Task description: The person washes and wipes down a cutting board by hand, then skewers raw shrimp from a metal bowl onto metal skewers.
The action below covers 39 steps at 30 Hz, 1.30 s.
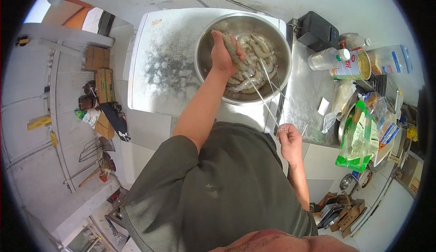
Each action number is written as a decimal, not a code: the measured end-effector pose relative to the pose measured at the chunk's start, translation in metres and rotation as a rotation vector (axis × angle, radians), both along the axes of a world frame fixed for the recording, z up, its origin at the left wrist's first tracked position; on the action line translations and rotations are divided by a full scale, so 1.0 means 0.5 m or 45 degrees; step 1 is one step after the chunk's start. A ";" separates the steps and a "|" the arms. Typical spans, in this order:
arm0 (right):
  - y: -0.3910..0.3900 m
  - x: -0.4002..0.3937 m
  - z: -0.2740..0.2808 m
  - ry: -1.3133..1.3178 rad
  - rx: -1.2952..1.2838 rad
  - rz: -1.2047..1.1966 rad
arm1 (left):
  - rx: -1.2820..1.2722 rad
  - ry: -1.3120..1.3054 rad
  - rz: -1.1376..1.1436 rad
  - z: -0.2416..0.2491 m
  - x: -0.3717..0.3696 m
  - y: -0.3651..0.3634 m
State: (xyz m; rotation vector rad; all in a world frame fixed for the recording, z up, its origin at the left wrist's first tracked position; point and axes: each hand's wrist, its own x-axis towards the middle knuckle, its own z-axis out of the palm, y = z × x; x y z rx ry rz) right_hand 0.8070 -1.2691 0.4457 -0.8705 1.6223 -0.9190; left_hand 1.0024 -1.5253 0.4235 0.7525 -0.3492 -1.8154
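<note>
A steel bowl [199, 65] full of raw grey shrimp [259, 47] sits on a white worktop [150, 93]. Over the bowl, my left hand [221, 54] is closed around one shrimp [232, 49], its body lying along the palm and fingers. My right hand [289, 138], at the near right of the bowl, pinches the ends of several thin metal skewers [265, 104]. They fan out over the bowl's rim, and the tip of one meets the lower end of the shrimp in my left hand.
Right of the bowl is a metal counter [311, 86] holding a black box [318, 30], a clear bottle [328, 59], an open can [363, 64] and a green-and-clear bag [359, 136]. Cardboard boxes [104, 84] stand on the floor at left.
</note>
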 end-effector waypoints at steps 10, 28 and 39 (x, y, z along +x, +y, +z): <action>-0.004 0.034 0.009 0.079 -0.018 -0.012 | -0.027 -0.130 0.125 -0.020 -0.002 -0.008; -0.016 0.059 0.020 0.180 0.002 -0.065 | -0.038 -0.209 0.221 -0.006 -0.018 -0.005; -0.040 0.064 0.030 0.197 -0.023 -0.042 | -0.009 -0.157 0.200 -0.012 -0.029 0.004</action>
